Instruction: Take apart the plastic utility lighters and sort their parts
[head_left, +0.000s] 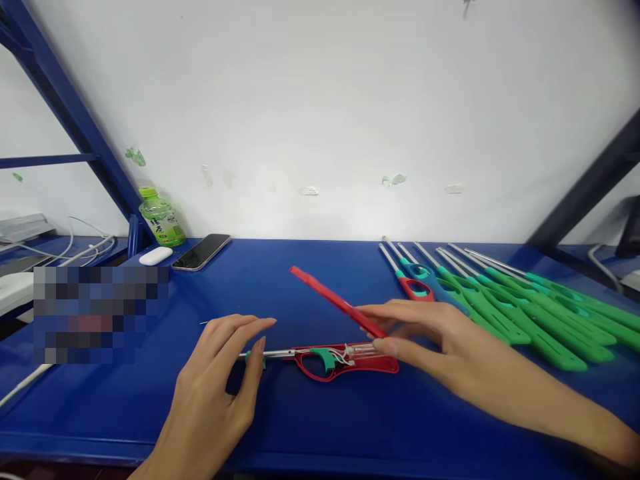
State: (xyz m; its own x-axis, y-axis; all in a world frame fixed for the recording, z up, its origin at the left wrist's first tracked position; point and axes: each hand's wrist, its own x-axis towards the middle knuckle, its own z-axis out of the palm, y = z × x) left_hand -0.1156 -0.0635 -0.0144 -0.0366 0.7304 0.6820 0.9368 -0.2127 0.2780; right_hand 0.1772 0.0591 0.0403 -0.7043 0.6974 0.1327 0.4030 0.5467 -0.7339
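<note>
My right hand (pixel 430 340) pinches a red half-shell (pixel 330 297) of a long-nosed lighter between thumb and fingers, tilted above the table. Beneath it lies the opened lighter (pixel 383 365), its other red half on the blue surface. Inside that half show a green trigger (pixel 326 360), white wires and a clear part partly covered by my right fingers. From its left end runs a metal tube (pixel 279 355). My left hand (pixel 215 387) is around the tube's left part, thumb and index finger apart, close to a green collar (pixel 263 363); whether it touches cannot be seen.
Several long-nosed lighters (pixel 530 320), mostly green, lie in a row at the right. A phone (pixel 203 252), a white case (pixel 156 256) and a green bottle (pixel 163 220) stand at the back left. A white wall (pixel 310 120) rises behind the blue table (pixel 265 277).
</note>
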